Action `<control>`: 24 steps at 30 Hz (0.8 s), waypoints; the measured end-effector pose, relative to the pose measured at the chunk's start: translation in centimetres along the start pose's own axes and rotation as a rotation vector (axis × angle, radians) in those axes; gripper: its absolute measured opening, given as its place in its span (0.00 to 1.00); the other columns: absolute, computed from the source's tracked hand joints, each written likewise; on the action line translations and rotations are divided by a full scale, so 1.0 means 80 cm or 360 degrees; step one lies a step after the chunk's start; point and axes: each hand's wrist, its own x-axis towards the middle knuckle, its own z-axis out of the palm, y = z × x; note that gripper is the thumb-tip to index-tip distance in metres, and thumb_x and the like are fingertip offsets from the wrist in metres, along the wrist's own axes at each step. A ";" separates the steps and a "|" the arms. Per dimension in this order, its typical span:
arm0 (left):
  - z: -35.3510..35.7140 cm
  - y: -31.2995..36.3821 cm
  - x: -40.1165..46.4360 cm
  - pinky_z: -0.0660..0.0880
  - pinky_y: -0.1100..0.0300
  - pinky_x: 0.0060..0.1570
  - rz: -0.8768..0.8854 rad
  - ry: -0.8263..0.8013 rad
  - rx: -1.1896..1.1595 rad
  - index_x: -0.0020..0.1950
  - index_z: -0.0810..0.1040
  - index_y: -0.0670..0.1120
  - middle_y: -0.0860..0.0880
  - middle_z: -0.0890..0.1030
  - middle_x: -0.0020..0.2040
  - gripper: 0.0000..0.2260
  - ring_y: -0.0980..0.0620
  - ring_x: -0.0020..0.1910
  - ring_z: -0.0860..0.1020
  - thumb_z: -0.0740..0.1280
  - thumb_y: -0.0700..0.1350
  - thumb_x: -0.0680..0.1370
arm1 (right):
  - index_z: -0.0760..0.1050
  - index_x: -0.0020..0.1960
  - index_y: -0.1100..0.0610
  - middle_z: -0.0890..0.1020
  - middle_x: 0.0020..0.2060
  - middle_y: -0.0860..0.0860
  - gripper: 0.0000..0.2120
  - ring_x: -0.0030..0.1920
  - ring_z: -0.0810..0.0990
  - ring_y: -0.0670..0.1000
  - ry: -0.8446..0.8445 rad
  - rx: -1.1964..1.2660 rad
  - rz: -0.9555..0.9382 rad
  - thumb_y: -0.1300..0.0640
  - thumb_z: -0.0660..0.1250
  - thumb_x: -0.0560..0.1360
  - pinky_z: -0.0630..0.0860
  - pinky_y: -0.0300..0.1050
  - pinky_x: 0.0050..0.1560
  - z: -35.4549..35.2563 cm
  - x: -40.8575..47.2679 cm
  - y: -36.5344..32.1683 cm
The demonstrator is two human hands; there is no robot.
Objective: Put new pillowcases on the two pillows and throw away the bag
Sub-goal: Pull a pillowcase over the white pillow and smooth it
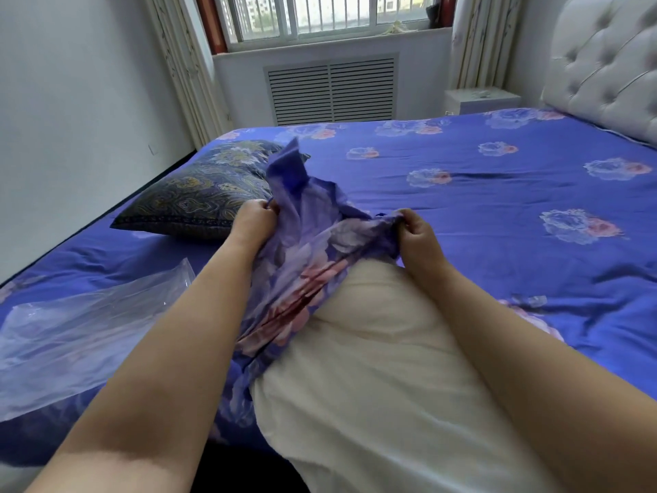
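While my left hand (253, 217) and right hand (415, 229) pinch pillowcase (313, 257) mouth, bare pillow (384, 368) lies beneath, only far end capped. Step: first casing. Next, I judge: tug mouth toward me. Bag (78, 332) left of left forearm; dark pillow (199, 193) beyond left hand.

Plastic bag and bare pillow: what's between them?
Head view: the left forearm and the floral pillowcase, gripped by both hands, lie between plastic bag and bare pillow.
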 end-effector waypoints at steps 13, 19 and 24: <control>-0.014 -0.099 0.019 0.68 0.50 0.56 -0.0479 0.0078 -0.0044 0.59 0.75 0.30 0.30 0.76 0.59 0.22 0.37 0.62 0.73 0.56 0.49 0.82 | 0.80 0.48 0.58 0.84 0.39 0.52 0.34 0.36 0.81 0.48 -0.1128 -0.0712 0.0918 0.32 0.74 0.54 0.77 0.41 0.37 -0.136 -0.045 -0.024; 0.013 -0.112 0.030 0.69 0.53 0.44 -0.0640 -0.0020 -0.0485 0.56 0.77 0.31 0.35 0.79 0.53 0.23 0.45 0.50 0.77 0.64 0.53 0.77 | 0.67 0.68 0.40 0.77 0.58 0.48 0.34 0.57 0.79 0.49 -0.1075 -0.0501 0.0489 0.60 0.74 0.67 0.75 0.36 0.54 -0.126 -0.046 -0.016; 0.039 -0.151 0.041 0.67 0.53 0.42 -0.0719 -0.0062 -0.0571 0.52 0.77 0.31 0.36 0.78 0.44 0.24 0.45 0.46 0.76 0.65 0.53 0.73 | 0.81 0.48 0.59 0.79 0.45 0.56 0.14 0.48 0.74 0.54 -0.0155 -0.1175 -0.0711 0.59 0.60 0.69 0.69 0.43 0.50 -0.047 -0.067 0.012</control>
